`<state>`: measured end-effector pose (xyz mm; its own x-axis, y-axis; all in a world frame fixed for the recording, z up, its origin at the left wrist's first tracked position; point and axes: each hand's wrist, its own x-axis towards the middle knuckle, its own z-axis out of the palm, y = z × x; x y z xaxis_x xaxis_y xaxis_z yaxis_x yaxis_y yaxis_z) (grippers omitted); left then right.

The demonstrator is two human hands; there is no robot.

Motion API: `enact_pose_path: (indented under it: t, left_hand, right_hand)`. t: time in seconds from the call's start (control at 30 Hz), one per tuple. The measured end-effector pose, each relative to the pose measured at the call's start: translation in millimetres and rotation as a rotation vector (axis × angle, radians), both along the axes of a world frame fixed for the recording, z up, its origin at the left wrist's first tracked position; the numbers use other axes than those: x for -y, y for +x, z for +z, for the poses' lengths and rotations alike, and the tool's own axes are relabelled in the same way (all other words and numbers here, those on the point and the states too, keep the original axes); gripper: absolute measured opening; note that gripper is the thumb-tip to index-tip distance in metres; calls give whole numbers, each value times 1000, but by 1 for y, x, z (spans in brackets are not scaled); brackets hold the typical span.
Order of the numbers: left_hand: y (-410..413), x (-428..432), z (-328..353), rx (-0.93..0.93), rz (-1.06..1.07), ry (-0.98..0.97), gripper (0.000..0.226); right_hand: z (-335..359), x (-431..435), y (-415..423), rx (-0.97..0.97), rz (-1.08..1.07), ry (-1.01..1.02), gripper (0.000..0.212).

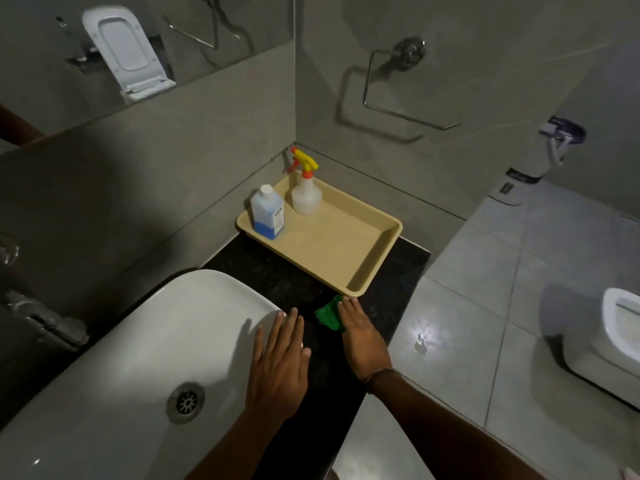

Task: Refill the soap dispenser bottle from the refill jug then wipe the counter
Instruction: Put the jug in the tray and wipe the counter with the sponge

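A beige tray (360, 251) lies in the far corner of the black counter (263, 271). In it stand a clear refill jug (267, 213) with blue liquid and a white cap, and a spray bottle (306, 195) with a yellow and orange trigger head. My right hand (360, 336) lies flat, fingers pressing a green cloth (328, 314) onto the counter just before the tray's near corner. My left hand (278, 367) rests flat with spread fingers on the right rim of the white basin (145, 341), holding nothing.
A metal tap (41, 320) sits at the left wall. A towel ring (408, 88) hangs on the wall behind the tray. The counter edge drops to a tiled floor (485, 306) on the right, where a white toilet (609, 341) stands.
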<state>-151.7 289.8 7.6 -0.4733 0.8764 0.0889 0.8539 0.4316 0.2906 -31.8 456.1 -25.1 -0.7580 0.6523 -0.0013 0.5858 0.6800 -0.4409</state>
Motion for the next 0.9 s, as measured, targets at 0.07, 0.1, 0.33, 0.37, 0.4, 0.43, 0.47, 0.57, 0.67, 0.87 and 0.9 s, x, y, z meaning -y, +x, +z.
enact_pose_path:
  t: [0.07,0.1,0.33,0.37,0.4,0.43,0.47,0.57,0.67,0.87,0.9]
  left_hand:
    - [0,-2,-2,-16,8,6,55]
    - [0,-2,-4,-24,9,-1,55]
    - [-1,-2,-4,-27,1,-35,57]
    - [0,-2,-4,-24,2,-39,57]
    - [0,-2,-3,-25,3,-41,57]
    - [1,-1,-3,-24,4,-43,58]
    - [1,-1,-2,-21,1,-44,58]
    - [2,6,0,-5,-27,-56,59]
    - [4,23,0,-26,-77,-65,59]
    - [9,57,-3,-71,-159,-46,58]
    - [10,63,-4,-80,-173,-50,59]
  right_hand:
    - [-14,-2,-2,96,37,-20,70]
    - [-22,-1,0,164,75,-30,69]
    - [-44,-6,13,236,243,116,63]
    - [-46,-10,12,248,273,133,63]
    - [-48,-14,11,267,305,146,62]
    - [-51,-15,10,288,330,153,63]
    - [-54,-17,9,306,343,160,63]
    - [-58,-16,9,329,350,178,64]
    - [-55,-9,7,344,337,176,64]
    - [-56,62,2,332,413,145,63]
    - [-58,77,6,310,429,143,62]
